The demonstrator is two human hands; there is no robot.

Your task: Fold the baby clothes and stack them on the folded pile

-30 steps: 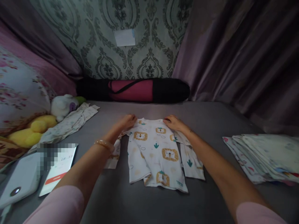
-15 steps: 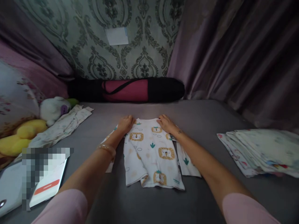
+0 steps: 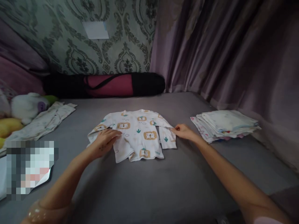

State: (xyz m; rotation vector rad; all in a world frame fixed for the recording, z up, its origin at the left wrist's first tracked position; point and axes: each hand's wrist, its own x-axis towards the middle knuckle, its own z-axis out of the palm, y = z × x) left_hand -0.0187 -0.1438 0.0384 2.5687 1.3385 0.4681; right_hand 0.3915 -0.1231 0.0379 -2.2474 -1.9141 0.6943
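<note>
A small white baby top [image 3: 137, 130] printed with lion faces and green leaves lies flat on the grey bed surface [image 3: 144, 186]. My left hand [image 3: 105, 141] rests on its left sleeve, fingers curled and pressing down on the cloth. My right hand [image 3: 183, 131] pinches the edge of the right sleeve, beside the hem. Both sleeves are spread outward from the body of the top.
A stack of folded printed cloths [image 3: 225, 124] sits at the right near purple curtains [image 3: 233, 53]. A black and red roll bag [image 3: 105, 84] lies against the wall. At the left are another garment [image 3: 40, 123], plush toys [image 3: 25, 105] and a phone [image 3: 44, 179].
Both hands slid from the top's shoulders down to its sleeves, which now lie spread outward. The view swung to the right, so everything sits further left.
</note>
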